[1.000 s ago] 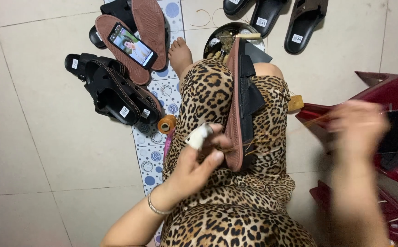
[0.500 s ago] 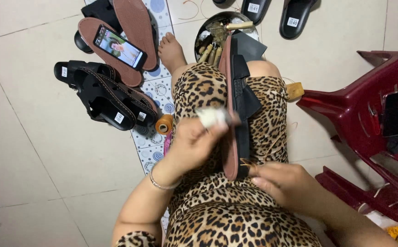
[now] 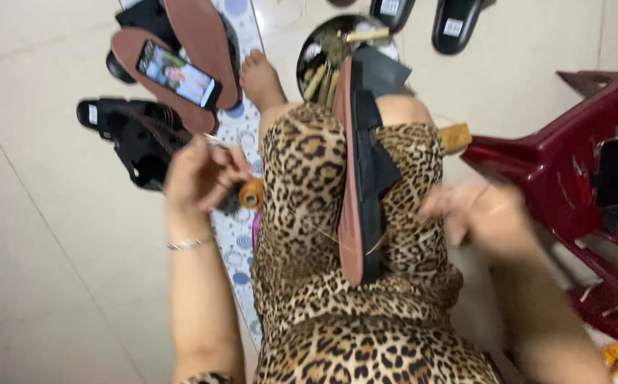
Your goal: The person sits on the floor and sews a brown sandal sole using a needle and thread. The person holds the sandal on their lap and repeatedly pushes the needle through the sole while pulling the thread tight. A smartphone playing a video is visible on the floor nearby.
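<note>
A pale tiled floor is strewn with black sandals. A brown-soled sandal is held edge-up between leopard-print knees. Thin thread is drawn sideways by the closed left hand; the blurred right hand's grip cannot be told.

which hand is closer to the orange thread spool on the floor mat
Left. The left hand is just left of the orange spool, nearly touching it. The right hand is far off, across the lap and sandal.
</note>
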